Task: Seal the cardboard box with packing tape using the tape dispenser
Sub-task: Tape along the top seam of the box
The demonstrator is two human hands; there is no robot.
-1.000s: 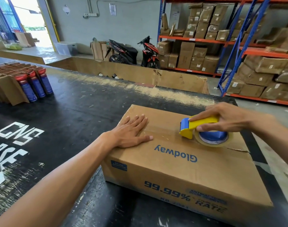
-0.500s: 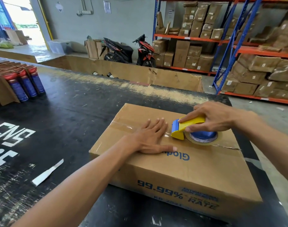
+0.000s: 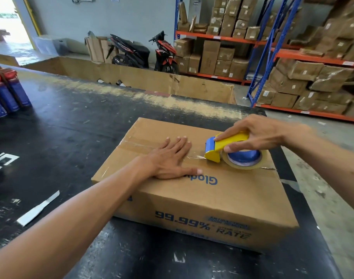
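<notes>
A brown cardboard box (image 3: 228,200) with blue print lies on the black table (image 3: 75,133). Clear tape runs along its top seam from the far left edge toward the middle. My left hand (image 3: 170,160) lies flat on the box top, fingers spread, pressing the taped seam. My right hand (image 3: 258,135) grips the yellow and blue tape dispenser (image 3: 226,148), which rests on the seam just right of my left hand. Its tape roll (image 3: 243,159) sits flat against the box. The seam to the right of the dispenser shows a bare gap.
Blue spray cans (image 3: 8,93) with red caps stand at the table's left edge. A white paper strip (image 3: 38,208) lies on the table near my left forearm. A large open carton (image 3: 152,79) sits behind the table. Shelving (image 3: 293,55) with boxes stands at right, motorbikes (image 3: 131,51) behind.
My left hand has slid rightward along the taped seam toward the dispenser. The right hand and dispenser have stayed at the same spot on the box while the view shifted.
</notes>
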